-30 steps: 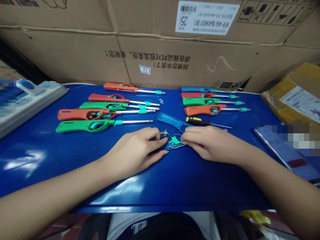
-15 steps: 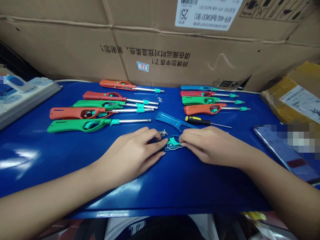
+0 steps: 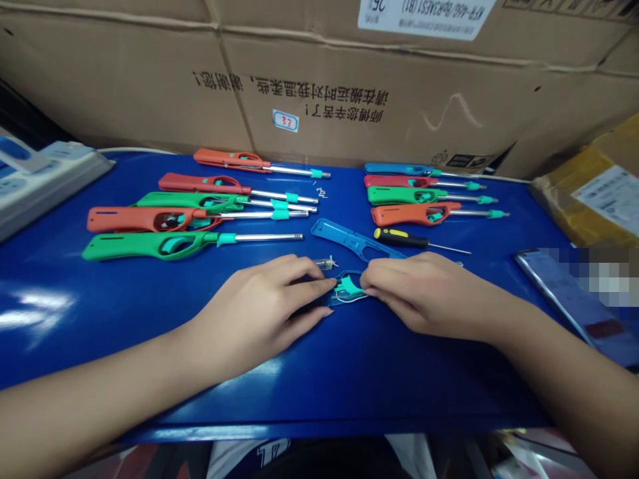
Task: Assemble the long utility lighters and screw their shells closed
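Observation:
Between my hands lies the open blue lighter casing [image 3: 351, 271], with a teal trigger [image 3: 351, 286] and a thin white wire in it. My left hand [image 3: 269, 303] grips its left end with thumb and fingers; the palm hides most of that end. At the right of the trigger, my right hand [image 3: 424, 293] pinches the casing, its fingertips close together. A small clear piece [image 3: 325, 264] pokes out beyond my left fingers. Just behind lies the other blue casing half [image 3: 339, 234], beside a black and yellow screwdriver [image 3: 402, 237].
Several gas lighters lie in rows, at the left a green lighter [image 3: 144, 246] nearest, at the right an orange lighter [image 3: 412, 214]. Small screws [image 3: 320, 192] lie between. A power strip [image 3: 60, 173], phone [image 3: 564, 293], taped parcel [image 3: 594, 179] and large carton [image 3: 309, 80] surround the blue table [image 3: 319, 379].
The camera view has shifted slightly, with the carton now higher in the picture. Both hands keep nearly the same hold on the blue casing; little else differs.

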`<state>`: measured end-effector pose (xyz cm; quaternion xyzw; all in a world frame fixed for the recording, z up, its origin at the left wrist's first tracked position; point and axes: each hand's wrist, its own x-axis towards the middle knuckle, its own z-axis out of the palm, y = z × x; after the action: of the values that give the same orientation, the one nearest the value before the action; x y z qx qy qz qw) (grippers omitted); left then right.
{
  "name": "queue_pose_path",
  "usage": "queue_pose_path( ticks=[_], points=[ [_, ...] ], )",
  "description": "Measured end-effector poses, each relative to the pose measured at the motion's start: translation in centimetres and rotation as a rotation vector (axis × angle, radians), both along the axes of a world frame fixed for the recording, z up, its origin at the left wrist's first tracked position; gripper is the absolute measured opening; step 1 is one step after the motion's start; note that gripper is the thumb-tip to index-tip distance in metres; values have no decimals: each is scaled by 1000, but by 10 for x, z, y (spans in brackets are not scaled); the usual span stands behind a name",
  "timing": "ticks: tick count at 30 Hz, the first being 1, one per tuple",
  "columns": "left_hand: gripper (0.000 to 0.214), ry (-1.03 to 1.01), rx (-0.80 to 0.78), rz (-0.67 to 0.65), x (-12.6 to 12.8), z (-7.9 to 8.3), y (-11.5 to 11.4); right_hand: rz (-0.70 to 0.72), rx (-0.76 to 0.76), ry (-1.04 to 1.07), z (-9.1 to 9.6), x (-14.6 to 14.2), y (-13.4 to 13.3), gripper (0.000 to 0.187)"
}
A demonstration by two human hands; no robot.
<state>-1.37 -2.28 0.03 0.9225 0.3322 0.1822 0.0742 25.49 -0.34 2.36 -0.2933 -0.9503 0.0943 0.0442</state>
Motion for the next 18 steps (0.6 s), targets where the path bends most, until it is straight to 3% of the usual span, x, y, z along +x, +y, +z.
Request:
queue_pose_path(
  ticks=[14,18],
  points=[
    [28,-63,-101,-13,-1,-1,1,45,78,1,-4,2,2,28],
    [36,-38,-76,-7,0,-1,0,-4,-9,83,-6,2,3,25]
  ],
)
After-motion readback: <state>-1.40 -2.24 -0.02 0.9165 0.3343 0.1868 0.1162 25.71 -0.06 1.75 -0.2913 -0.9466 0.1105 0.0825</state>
